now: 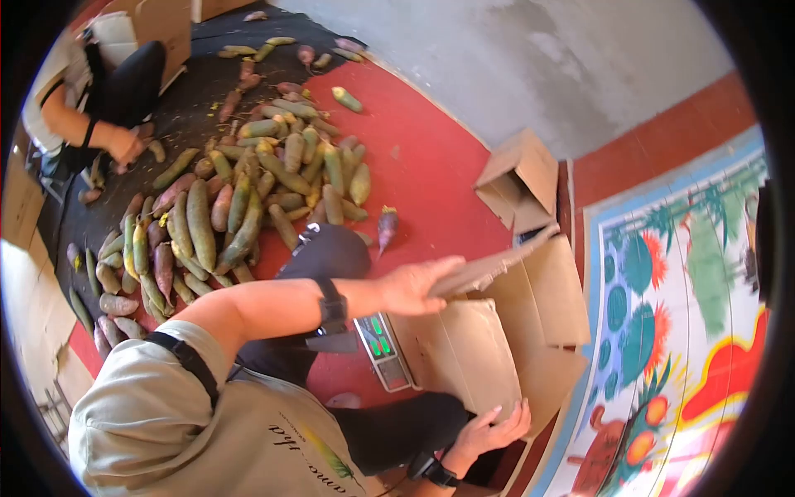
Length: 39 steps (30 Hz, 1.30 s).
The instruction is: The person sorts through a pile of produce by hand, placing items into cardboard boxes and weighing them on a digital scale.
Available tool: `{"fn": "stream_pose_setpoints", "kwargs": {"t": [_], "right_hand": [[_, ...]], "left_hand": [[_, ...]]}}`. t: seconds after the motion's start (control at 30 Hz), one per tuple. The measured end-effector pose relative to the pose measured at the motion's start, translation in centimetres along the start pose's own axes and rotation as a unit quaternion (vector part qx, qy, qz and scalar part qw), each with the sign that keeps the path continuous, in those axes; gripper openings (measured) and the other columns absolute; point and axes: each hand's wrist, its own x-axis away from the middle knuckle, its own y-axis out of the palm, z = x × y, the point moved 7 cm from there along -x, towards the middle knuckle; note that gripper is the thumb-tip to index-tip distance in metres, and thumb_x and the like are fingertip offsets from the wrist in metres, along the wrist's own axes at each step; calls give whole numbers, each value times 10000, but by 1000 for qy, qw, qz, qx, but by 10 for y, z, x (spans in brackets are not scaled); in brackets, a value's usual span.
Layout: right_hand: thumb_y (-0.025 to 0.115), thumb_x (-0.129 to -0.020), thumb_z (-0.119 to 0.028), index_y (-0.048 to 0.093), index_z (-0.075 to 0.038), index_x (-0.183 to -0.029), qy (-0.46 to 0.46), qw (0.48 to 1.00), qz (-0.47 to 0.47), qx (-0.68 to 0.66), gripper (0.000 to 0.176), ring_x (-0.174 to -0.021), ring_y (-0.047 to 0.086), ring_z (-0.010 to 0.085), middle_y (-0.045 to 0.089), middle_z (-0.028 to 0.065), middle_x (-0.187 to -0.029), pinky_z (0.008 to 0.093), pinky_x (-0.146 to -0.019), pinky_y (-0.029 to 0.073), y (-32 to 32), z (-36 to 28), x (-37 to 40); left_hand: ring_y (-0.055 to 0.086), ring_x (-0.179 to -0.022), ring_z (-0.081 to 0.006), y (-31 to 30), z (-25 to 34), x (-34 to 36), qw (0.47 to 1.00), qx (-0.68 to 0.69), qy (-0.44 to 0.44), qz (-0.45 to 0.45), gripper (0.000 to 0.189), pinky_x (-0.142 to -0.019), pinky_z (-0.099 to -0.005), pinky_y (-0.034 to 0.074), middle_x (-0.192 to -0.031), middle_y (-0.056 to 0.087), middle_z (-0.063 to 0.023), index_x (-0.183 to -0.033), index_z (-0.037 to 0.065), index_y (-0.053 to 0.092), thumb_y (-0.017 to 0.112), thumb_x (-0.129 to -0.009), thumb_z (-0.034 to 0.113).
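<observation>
From my remote post I report two hands set well apart on an open brown cardboard box [466, 352]. The left hand [414, 286] is closed on the edge of its raised flap [497, 263]. The right hand [497, 425] has its fingertips at the lower edge; whether it grips there I cannot tell.

Edges and room, left to right: the heap of green and purple elongated roots [248, 186] ends short of the left forearm. Red floor covering [414, 157] shows between the heap and the grey wall [580, 66]. The box has its right flaps spread close to the painted mural panel [671, 331].

Other items, left to right: a co-worker [62, 108] sits at the upper left, a hand among loose roots; the wearer's dark-trousered knee [331, 253] lies between heap and box; a metal-framed scale with green digits [383, 352] sits against the box's left side; one purple root [387, 229] lies alone; a smaller open carton [522, 180] stands beyond the flap.

Surface: black sheeting [211, 50] at the upper left, red covering rightward, on the floor of a room.
</observation>
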Motion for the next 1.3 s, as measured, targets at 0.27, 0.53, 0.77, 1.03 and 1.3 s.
{"fn": "stream_pose_setpoints", "kwargs": {"t": [0.27,0.53,0.77,1.03,1.3], "right_hand": [[572,-776,-72,520,17,-1027,85,987,-118,-65,271,-903,500,363,541,191,-983,433,-797,409,39,15,83],[562,-796,-94,548,12,-959,152,974,-141,-88,195,-848,517,350,545,186,-888,413,-757,423,51,22,96],[557,-791,-91,560,6,-892,200,968,-90,-123,139,-827,536,329,567,161,-873,402,-728,440,46,32,103],[554,-785,-78,560,7,-882,201,967,-80,-135,129,-812,543,338,561,169,-853,410,-719,446,47,39,113],[538,-785,-54,555,13,-889,195,967,-106,-124,125,-811,532,345,562,172,-856,417,-726,432,48,37,112]], "left_hand": [[450,-1123,-195,-40,4,15,987,107,9,120,618,-891,-323,391,-1295,396,-83,-1344,73,277,544,-791,4],[474,-1117,-202,-128,55,64,975,53,28,213,545,-879,-294,410,-1266,435,-121,-1330,64,283,455,-822,-35],[518,-1052,-188,-189,22,154,958,-82,-82,264,526,-905,-292,402,-1185,500,-114,-1328,71,292,445,-835,-27],[544,-835,-132,-225,-16,203,931,-144,-146,303,524,-764,-265,441,-1039,573,-87,-1309,67,326,464,-808,-9],[574,-821,-168,-246,-123,294,878,-178,-285,341,530,-724,-289,462,-956,594,-100,-1271,100,374,544,-770,73]]}}
